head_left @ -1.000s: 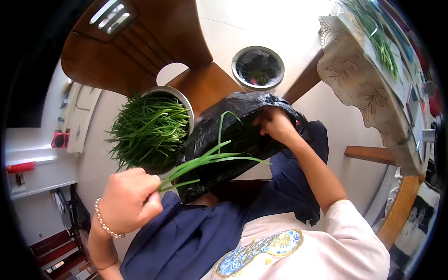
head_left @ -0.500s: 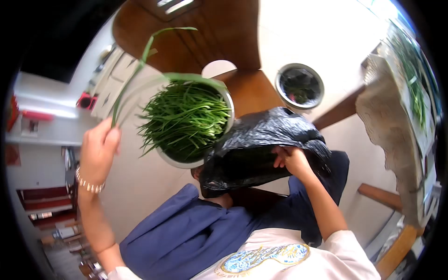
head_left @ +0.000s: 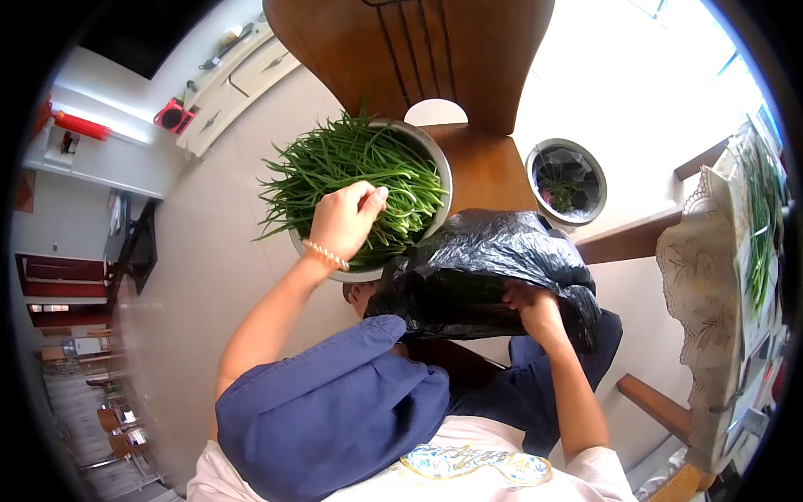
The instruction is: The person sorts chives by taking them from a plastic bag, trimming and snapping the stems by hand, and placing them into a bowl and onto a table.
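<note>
A round metal bowl heaped with green garlic chives rests on the wooden chair in front of me. Over the heap is my left hand, its thumb and fingers pinched together on chives; the stems blend with those beneath. A black plastic bag lies across my lap, its mouth facing me. Just inside that mouth, my right hand has its fingers curled in shadow, and what they hold, if anything, is hidden.
The wooden chair stands ahead. On the floor to its right is a metal bin lined with black plastic, with plant scraps inside. At the far right, more long green leaves lie on a table with a lace cloth.
My left hand has swung right from beside the bowl to over the heap, bringing the long chive leaf it held. My right hand stays at the bag's mouth. The view has shifted.
</note>
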{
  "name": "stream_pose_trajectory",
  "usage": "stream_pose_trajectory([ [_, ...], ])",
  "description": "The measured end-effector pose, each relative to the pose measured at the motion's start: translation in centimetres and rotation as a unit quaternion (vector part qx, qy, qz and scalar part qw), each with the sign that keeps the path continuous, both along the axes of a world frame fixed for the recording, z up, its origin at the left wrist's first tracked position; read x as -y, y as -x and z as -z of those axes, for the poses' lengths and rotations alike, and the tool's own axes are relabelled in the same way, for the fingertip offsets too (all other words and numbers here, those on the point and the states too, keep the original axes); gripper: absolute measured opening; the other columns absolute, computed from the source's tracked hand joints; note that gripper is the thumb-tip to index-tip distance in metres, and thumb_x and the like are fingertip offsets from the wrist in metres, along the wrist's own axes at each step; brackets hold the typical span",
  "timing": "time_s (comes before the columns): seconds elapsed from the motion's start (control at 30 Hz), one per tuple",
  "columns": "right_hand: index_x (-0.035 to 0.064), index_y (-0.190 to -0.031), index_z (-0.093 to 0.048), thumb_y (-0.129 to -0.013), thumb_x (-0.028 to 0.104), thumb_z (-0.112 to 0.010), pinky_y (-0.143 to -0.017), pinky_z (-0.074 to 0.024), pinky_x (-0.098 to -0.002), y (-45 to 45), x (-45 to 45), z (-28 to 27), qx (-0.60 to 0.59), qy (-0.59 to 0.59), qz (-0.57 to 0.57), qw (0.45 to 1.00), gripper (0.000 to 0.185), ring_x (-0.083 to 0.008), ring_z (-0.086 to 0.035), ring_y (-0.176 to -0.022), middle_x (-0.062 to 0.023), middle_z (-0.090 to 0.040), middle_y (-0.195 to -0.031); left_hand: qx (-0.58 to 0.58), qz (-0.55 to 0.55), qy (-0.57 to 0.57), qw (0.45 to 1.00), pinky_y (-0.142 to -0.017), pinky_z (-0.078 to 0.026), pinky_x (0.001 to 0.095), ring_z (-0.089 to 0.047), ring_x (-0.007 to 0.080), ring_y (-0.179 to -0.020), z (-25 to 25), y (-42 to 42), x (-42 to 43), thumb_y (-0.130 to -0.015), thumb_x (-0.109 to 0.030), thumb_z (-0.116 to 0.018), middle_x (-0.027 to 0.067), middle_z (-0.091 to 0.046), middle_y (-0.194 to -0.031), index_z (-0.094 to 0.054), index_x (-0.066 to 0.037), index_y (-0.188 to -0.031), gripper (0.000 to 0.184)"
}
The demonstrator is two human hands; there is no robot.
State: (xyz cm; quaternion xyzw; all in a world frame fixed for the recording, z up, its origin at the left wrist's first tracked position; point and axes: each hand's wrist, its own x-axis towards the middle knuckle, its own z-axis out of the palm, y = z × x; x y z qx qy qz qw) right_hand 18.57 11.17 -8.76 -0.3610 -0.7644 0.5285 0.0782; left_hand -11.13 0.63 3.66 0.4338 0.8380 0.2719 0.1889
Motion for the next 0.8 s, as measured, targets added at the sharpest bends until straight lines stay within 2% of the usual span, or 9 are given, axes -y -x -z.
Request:
stream_pose_trajectory([
  [0.07,0.0031,-0.098,-0.06,-0.087,0.016,-0.048,-0.072,-0.0462,-0.0364,0.1,-0.8,-0.5,0.012,0.069,0.037,0.997,0.021,-0.0231,-0.059,-0.082,-0.0118,-0.062,-0.089,-0.093,0.13,-0.166,0.973,-0.055,-0.044,0.0295,-0.055,0.0192,-0.059,-2.1,-3.0,-0.1,-0.082,-0.022,-0.057,0.0092,-0.058,-0.071,-0.059,-0.004,-0.073,0.02],
  [0.13,0.0043,-0.103,-0.058,-0.082,0.011,-0.049,-0.077,-0.0439,-0.0391,0.2,-2.5,2.5,0.0,-0.363,-0.056,0.93,0.023,-0.0274,-0.057,-0.088,-0.0129,-0.061,-0.092,-0.161,0.384,-0.232,0.879,-0.059,-0.047,0.0331,-0.056,0.0236,-0.068,-2.2,-5.9,-0.1,-0.077,-0.027,-0.061,0.0085,-0.058,-0.078,-0.059,-0.004,-0.083,0.024],
  [0.2,0.0049,-0.105,-0.057,-0.079,0.013,-0.05,-0.08,-0.0418,-0.0402,1.7,-5.0,0.1,0.075,-0.462,-0.099,0.878,0.028,-0.0311,-0.055,-0.093,-0.0156,-0.059,-0.097,-0.193,0.556,-0.107,0.801,-0.084,-0.042,0.037,-0.055,0.0245,-0.091,-0.4,-8.1,0.2,-0.074,-0.043,-0.057,0.0109,-0.058,-0.096,-0.057,-0.003,-0.093,0.044],
  [0.23,0.0049,-0.105,-0.056,-0.078,0.016,-0.051,-0.081,-0.041,-0.0403,3.1,-6.3,-3.7,0.162,-0.352,-0.1,0.916,0.03,-0.0327,-0.054,-0.093,-0.0169,-0.058,-0.099,-0.226,0.611,-0.087,0.754,-0.094,-0.037,0.0391,-0.052,0.025,-0.099,0.8,-8.6,0.2,-0.074,-0.048,-0.055,0.0116,-0.057,-0.101,-0.057,-0.004,-0.096,0.049],
  [0.3,0.0032,-0.098,-0.06,-0.079,0.025,-0.052,-0.077,-0.0425,-0.04,3.5,-8.6,-2.9,0.001,-0.357,-0.033,0.934,0.029,-0.0353,-0.056,-0.084,-0.0187,-0.06,-0.09,-0.231,0.643,0.048,0.729,-0.105,-0.019,0.0422,-0.043,0.0264,-0.113,2.6,-7.2,-0.5,-0.072,-0.054,-0.052,0.0136,-0.056,-0.104,-0.058,-0.002,-0.095,0.058],
  [0.4,0.0015,-0.086,-0.063,-0.081,0.033,-0.054,-0.074,-0.0435,-0.0378,4.8,-12.4,-4.6,0.181,-0.27,-0.037,0.945,0.033,-0.0343,-0.057,-0.08,-0.019,-0.061,-0.079,-0.352,0.499,0.153,0.777,-0.108,-0.01,0.0421,-0.036,0.0357,-0.116,3.1,-3.8,-0.9,-0.064,-0.065,-0.051,0.0245,-0.056,-0.099,-0.065,0.003,-0.071,0.07],
  [0.47,0.0011,-0.084,-0.064,-0.081,0.034,-0.054,-0.075,-0.0434,-0.0373,4.0,-13.6,-5.8,0.188,-0.266,-0.035,0.945,0.034,-0.0334,-0.058,-0.081,-0.0192,-0.061,-0.078,-0.361,0.443,0.2,0.796,-0.108,-0.006,0.042,-0.047,0.0316,-0.105,1.6,-2.8,-1.3,-0.064,-0.068,-0.048,0.0195,-0.059,-0.065,-0.064,0.007,-0.066,0.077],
  [0.73,0.0051,-0.118,-0.049,-0.072,0.026,-0.065,-0.092,-0.0373,-0.0376,0.8,-11.2,-4.5,0.148,-0.258,-0.224,0.928,0.053,-0.0346,-0.049,-0.106,-0.0214,-0.051,-0.114,-0.365,0.432,0.298,0.769,-0.103,-0.023,0.0416,-0.056,0.0243,-0.075,-1.1,-3.5,1.1,-0.062,-0.047,-0.066,0.0131,-0.057,-0.059,-0.058,0.003,-0.086,0.056],
  [0.8,0.0075,-0.12,-0.048,-0.072,0.026,-0.065,-0.093,-0.0369,-0.0377,0.7,-9.9,-3.6,0.175,-0.264,-0.296,0.901,0.054,-0.0352,-0.047,-0.107,-0.0204,-0.052,-0.113,-0.31,0.463,0.177,0.811,-0.103,-0.023,0.0437,-0.056,0.0214,-0.073,-2.7,-4.6,1.1,-0.06,-0.044,-0.066,0.011,-0.058,-0.066,-0.058,-0.002,-0.092,0.053],
])
